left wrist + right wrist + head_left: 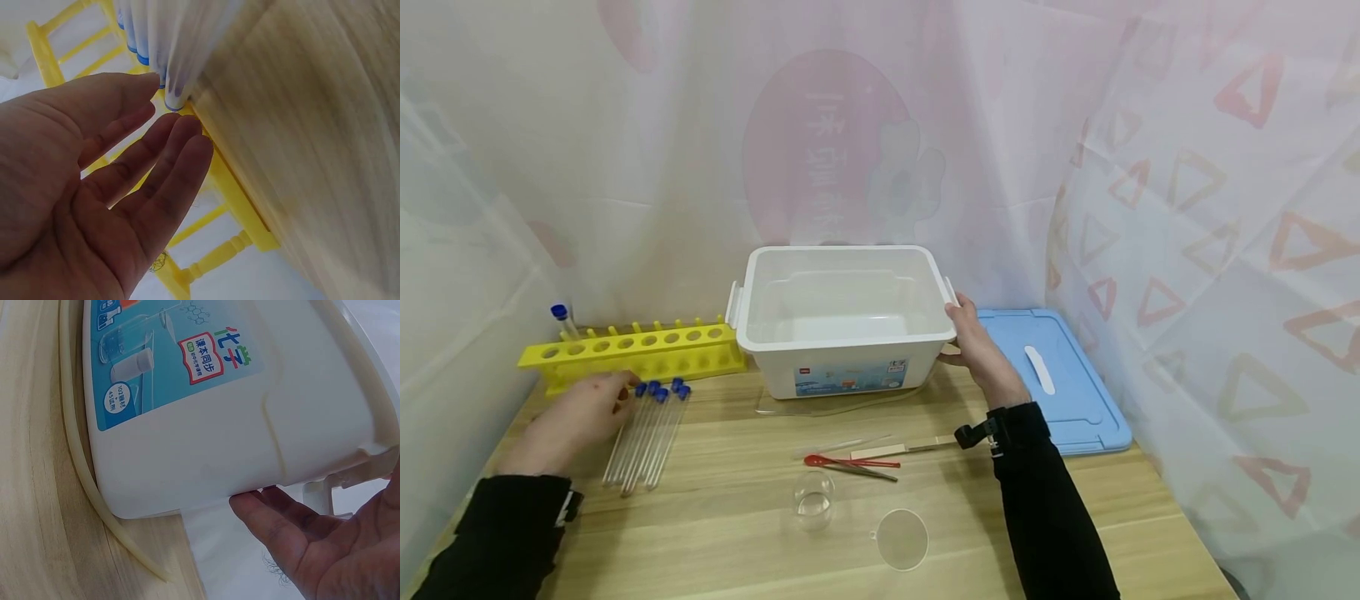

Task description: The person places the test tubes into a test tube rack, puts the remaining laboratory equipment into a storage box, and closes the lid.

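Note:
My left hand (576, 417) reaches beside several clear glass tubes (647, 442) with blue ends, lying side by side on the table. Its fingers curve loosely near the blue ends, as the left wrist view shows, with a gap between thumb and fingers. Just behind is a yellow test tube rack (647, 367), with one blue-topped tube (563, 317) upright at its left end. My right hand (981, 350) is at the right side of an uncovered white plastic box (842, 367). Fairly straight fingertips (247, 503) touch the box wall below its side handle.
A blue lid (1075, 400) lies right of the box. Pale tubing (78, 450) runs along the box's base. Toward the front are a red spoon (820, 460), thin sticks and tools, a small glass beaker (813, 500) and a clear round disc (902, 540). Patterned curtains (685, 167) enclose the table.

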The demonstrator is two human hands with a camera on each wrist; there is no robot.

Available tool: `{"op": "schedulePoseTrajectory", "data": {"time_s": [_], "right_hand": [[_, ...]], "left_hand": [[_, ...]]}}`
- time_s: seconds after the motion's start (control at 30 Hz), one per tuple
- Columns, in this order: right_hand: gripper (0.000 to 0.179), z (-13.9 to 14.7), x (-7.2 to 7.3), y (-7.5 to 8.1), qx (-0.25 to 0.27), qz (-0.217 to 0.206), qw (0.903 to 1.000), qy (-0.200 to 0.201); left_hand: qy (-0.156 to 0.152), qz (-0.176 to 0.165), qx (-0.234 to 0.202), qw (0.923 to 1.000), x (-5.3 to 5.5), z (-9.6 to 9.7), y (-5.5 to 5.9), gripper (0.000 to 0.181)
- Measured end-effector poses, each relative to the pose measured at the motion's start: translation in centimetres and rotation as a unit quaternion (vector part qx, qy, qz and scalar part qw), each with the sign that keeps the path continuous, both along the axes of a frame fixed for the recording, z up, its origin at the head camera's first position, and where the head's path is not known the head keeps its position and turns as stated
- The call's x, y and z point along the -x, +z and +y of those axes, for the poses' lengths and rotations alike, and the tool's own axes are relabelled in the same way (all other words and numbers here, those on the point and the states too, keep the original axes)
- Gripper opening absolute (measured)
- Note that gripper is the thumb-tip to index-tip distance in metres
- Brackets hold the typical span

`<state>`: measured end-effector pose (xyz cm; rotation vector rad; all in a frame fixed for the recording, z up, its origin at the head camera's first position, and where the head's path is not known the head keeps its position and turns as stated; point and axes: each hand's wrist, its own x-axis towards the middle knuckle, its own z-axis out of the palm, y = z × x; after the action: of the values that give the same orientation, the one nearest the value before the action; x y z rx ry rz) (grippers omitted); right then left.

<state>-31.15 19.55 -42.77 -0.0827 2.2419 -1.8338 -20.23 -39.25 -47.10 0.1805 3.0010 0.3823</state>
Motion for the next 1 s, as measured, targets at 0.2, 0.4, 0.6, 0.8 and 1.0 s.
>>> {"op": "schedulePoseTrajectory", "data": {"time_s": [0.2,0.4,0.6,0.8,1.0], "right_hand": [[0.079,0.1,0.0,-0.1,0.004,0.002,1.0000,0.004],[0.078,0.3,0.1,-0.2,0.004,0.005,1.0000,0.007],[0.079,0.4,-0.1,0.0,0.005,0.004,0.9999,0.011],[0.080,0.5,-0.2,-0.1,0.002,0.006,0.9999,0.012],[0.081,0.4,-0.2,0.0,0.005,0.003,0.9999,0.010]], "left_hand": [[0.010,-0.016,-0.003,0.9998,0.1,0.1,-0.2,0.045],[0.001,-0.019,-0.006,0.9998,-0.2,0.1,-0.2,0.045],[-0.013,-0.030,-0.011,0.9994,-0.5,0.1,-0.2,0.050],[-0.011,-0.048,-0.009,0.9988,-0.3,0.3,0.4,0.056],[0.009,-0.061,-0.019,0.9979,-0.4,0.8,1.4,0.067]]}}
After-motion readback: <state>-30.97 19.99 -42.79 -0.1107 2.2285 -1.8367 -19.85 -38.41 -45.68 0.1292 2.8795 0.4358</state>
